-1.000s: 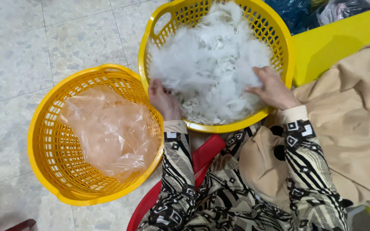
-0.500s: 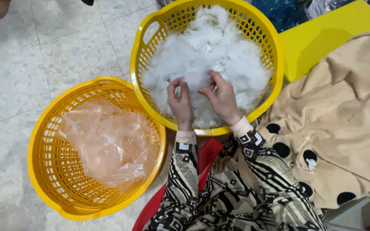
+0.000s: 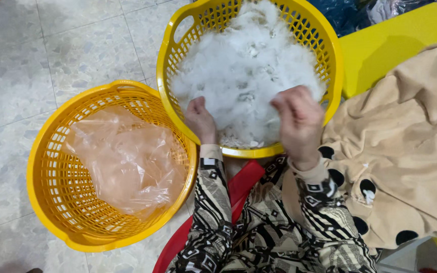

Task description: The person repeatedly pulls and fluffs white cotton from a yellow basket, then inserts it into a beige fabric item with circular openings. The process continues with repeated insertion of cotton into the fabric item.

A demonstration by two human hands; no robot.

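Pale speckled floor tiles (image 3: 51,55) fill the left side of the view, and two round yellow plastic baskets stand on them, touching each other at the rims. Farther from the person, the upper basket (image 3: 332,60) is heaped with white fluffy material (image 3: 238,65), maybe feathers or fibre filling; I cannot tell which. Nearer and to the left, the lower basket (image 3: 41,202) holds only a crumpled transparent plastic bag (image 3: 127,162) with a pinkish tint, and what is inside the bag is hard to make out.

Both hands are in the upper basket. Lying on the fluff close to the near rim is the left hand (image 3: 201,121), with fingers bent into it. Above the heap, the right hand (image 3: 299,121) is lifted and its fingertips are pinched together on a small tuft of the white material.

Black-and-white patterned sleeves (image 3: 213,202) cover the arms. A beige cloth with black dots (image 3: 405,151) lies on the right over a yellow surface (image 3: 390,50). Below, a red object (image 3: 241,184) is mostly hidden by the arms. Dark things at the top right corner are cut off.
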